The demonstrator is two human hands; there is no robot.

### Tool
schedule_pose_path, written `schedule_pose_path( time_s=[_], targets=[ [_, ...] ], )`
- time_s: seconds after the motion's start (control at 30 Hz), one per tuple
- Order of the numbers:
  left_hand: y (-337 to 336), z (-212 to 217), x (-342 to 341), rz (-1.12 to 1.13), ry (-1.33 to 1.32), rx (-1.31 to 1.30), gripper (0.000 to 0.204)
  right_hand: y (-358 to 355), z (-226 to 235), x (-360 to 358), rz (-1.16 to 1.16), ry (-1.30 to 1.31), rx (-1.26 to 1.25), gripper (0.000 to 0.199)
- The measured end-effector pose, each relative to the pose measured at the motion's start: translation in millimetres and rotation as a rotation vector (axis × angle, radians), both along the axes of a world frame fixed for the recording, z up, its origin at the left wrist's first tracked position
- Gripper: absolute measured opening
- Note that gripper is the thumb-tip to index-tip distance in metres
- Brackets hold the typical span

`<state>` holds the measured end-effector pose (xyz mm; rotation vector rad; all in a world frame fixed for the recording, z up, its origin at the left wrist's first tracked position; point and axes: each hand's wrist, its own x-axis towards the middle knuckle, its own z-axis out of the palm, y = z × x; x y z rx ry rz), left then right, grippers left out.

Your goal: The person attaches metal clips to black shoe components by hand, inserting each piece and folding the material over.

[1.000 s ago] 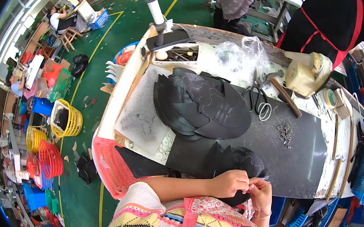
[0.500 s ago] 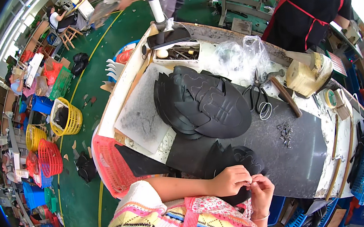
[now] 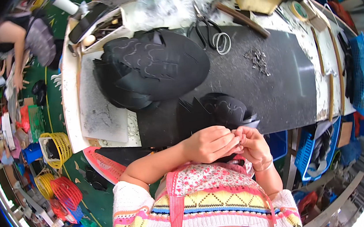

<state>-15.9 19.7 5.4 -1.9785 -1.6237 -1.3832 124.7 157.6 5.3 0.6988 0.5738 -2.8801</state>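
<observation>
My left hand [image 3: 213,144] and my right hand [image 3: 252,145] meet fingertip to fingertip at the table's near edge. Both are closed in a pinch; whatever lies between the fingers is hidden or too small to name. Just beyond them rests a smaller dark, shaped piece [image 3: 229,110] with a jagged edge at its left. A large stack of black, curved, flexible pieces [image 3: 155,67] with pale wavy lines lies farther back on the left. Both sit at least partly on a dark work mat [image 3: 288,89].
Black-handled scissors [image 3: 203,27], a white ring [image 3: 221,43], a hammer [image 3: 243,19] and a pile of small dark bits [image 3: 258,62] lie on the table. Clear plastic film [image 3: 170,1] is at the back. Blue baskets [image 3: 363,76] hang at the right. A co-worker's arm [image 3: 18,53] shows far left.
My view has swung right and closer, so the table and stack appear shifted left and up. My hands remain pinched together. The person in the black and red apron is out of view.
</observation>
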Motion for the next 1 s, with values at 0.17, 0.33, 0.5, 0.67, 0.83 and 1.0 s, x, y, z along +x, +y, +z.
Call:
schedule_pose_path(
  time_s=[0.17, 0.33, 0.5, 0.67, 0.83, 1.0],
  targets=[
    [-1, 2, -6, -0.102, 0.094, 0.0, 0.021, 0, -2, 3, 0.001, 0.023, -0.054, 0.008],
    [-1, -5, -9, -0.108, 0.044, 0.059, 0.024, -2, -1, -3, 0.003, 0.039, 0.023, 0.009],
    [18, -3, -21, 0.48, -0.227, -0.469, 0.048, -4, -13, -13, -0.313, -0.072, 0.537, 0.011],
    [27, -11, -22, 0.373, -0.371, -0.412, 0.02, -10, -19, -27, -0.395, -0.187, 0.777, 0.01],
    [27, -5, -14, 0.257, -0.731, -0.457, 0.009, -7, -12, -34, -0.293, -0.196, 1.012, 0.008],
    [24, -3, -17, 0.134, -1.066, -0.541, 0.009, -6, -9, -37, -0.259, -0.187, 1.129, 0.011]
  ],
)
